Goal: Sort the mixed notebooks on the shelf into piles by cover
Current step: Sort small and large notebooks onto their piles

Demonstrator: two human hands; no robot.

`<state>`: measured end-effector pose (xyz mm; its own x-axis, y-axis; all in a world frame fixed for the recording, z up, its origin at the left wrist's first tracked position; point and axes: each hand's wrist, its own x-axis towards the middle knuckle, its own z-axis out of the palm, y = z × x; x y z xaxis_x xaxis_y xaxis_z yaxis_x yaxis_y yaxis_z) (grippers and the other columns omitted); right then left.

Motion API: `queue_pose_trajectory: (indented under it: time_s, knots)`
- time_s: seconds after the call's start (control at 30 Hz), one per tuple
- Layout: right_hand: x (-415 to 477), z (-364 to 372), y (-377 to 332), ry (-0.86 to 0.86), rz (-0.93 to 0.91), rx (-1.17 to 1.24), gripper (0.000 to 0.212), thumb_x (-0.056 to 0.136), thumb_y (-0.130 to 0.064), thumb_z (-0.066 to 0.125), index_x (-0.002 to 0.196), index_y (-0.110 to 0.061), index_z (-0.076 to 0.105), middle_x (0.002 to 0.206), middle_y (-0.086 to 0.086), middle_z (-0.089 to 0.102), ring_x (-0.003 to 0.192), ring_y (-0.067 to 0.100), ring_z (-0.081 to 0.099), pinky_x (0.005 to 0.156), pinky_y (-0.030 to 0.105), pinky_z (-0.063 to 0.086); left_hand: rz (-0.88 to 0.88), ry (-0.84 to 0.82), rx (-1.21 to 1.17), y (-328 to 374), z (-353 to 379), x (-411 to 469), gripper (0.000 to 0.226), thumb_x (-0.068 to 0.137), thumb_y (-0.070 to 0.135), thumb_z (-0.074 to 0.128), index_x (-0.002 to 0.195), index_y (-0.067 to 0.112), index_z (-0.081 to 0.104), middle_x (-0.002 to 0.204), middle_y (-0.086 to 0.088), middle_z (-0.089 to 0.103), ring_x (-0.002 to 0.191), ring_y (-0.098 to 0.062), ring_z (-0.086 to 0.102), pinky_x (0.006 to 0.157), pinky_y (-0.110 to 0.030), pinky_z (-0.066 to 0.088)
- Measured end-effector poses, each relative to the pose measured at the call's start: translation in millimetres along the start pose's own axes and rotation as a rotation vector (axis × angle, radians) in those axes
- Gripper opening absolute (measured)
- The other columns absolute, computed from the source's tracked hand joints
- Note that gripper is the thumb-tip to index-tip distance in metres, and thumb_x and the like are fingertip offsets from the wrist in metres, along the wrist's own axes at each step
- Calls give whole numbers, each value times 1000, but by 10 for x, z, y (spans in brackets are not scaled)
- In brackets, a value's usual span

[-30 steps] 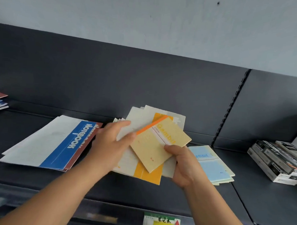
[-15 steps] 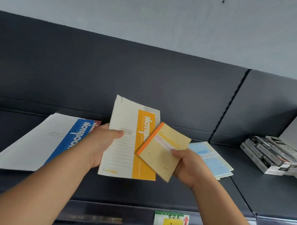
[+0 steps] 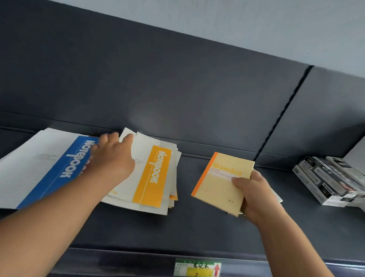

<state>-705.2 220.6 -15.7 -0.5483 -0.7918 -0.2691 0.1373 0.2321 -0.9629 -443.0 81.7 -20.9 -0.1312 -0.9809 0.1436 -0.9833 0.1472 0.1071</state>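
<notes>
The right hand (image 3: 256,194) holds the small tan notebook (image 3: 221,181) by its lower right corner, thumb pressed flat on the cover and fingers curled behind it. The notebook sits right of centre in the frame, lifted off the shelf (image 3: 195,228) and tilted. Its long axis runs from lower right to upper left, and its orange spine forms the left edge. The top edge points toward the back panel (image 3: 179,86). The cover is plain tan with pale yellow lettering near the top and a thin red line beneath it. Under the hand, the corner of some pale sheets (image 3: 277,197) peeks out on the shelf; what they are cannot be told.

To the left of the notebook a strip of bare dark shelf lies open, reaching from the back panel to the front lip.

Beyond that strip, at centre frame, lies the loose pile of orange-banded notebooks (image 3: 153,176). They are white with a vertical orange band that reads "Notebook", and their edges are fanned and uneven on the right side. The long axis of the pile runs front to back. The left hand (image 3: 112,158) rests on the pile's upper left part, fingers bent over the far corner and thumb on the top sheet, gripping it.

Touching that hand at the left of the frame are the blue-banded notebooks (image 3: 42,166), larger and slanting toward the lower left.

At the far right edge stands a stack of black-and-white boxes (image 3: 331,181), well apart from the hands. A green and yellow price label (image 3: 196,269) is fixed to the shelf's front lip at the bottom.
</notes>
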Motion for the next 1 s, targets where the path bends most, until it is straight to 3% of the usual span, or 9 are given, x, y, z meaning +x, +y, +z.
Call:
queue_pose_trajectory:
  time_s: [0.1,0.2,0.3,0.37,0.5,0.63,0.77,0.83,1.0]
  knots:
    - [46,-225,-54,0,-69,-115,32,96,-3,48,117,-23,59,111,4,68,97,32,67,67,57,59,47,42,176,212,-58,-72,62,90,18,51,147,28,28,158,-8,17,145,-31,8,110,-47,19]
    - [101,-543,-142,31,-188,-248,33,95,-7,51,103,-38,61,111,-4,67,98,23,66,83,49,58,70,55,191,545,-146,-214,57,93,22,49,147,28,31,159,-7,18,146,-29,6,112,-46,14]
    - [275,-890,-216,25,-230,-289,36,94,-3,52,88,-37,59,106,0,69,97,24,67,89,49,56,157,52,-115,1078,-167,-397,50,97,30,48,145,24,38,153,-4,36,139,-26,33,111,-38,29]
    - [450,-1062,-231,14,-228,-346,34,94,-3,53,89,-36,60,105,0,70,98,26,67,90,51,56,134,-147,-473,1507,-79,-568,54,97,36,49,147,25,35,150,0,42,133,-22,44,107,-37,38]
    - [800,-1208,-100,-36,-189,-480,33,92,-6,54,121,-23,62,111,-2,68,102,23,64,92,45,54,-52,-460,-797,2193,192,-816,66,96,45,49,152,22,23,153,0,37,135,-18,41,104,-31,36]
    - [955,-1229,122,-107,-129,-585,26,93,-10,51,116,-18,56,102,-3,64,93,18,60,76,32,48,-115,-464,-915,2563,419,-924,57,91,35,58,140,24,31,127,10,51,107,-9,49,88,-26,39]
    - [926,-1151,182,-227,-116,-582,26,92,-11,47,116,-20,54,103,-3,66,95,19,65,86,38,54,-54,-448,-917,2720,537,-947,117,48,62,79,145,39,18,132,14,51,120,-10,52,102,-37,46]
    - [892,-1117,167,-319,-120,-611,33,94,-18,48,126,-23,51,109,-3,67,102,20,65,94,43,53,-29,-424,-874,2709,593,-922,128,33,68,85,141,47,20,129,13,50,119,-12,53,99,-39,49]
    - [831,-1072,66,-355,-207,-734,62,101,-34,45,155,-16,21,150,3,41,136,24,42,112,39,37,-30,-402,-799,2593,404,-939,120,61,52,84,151,35,6,149,11,29,138,-16,35,111,-36,36]
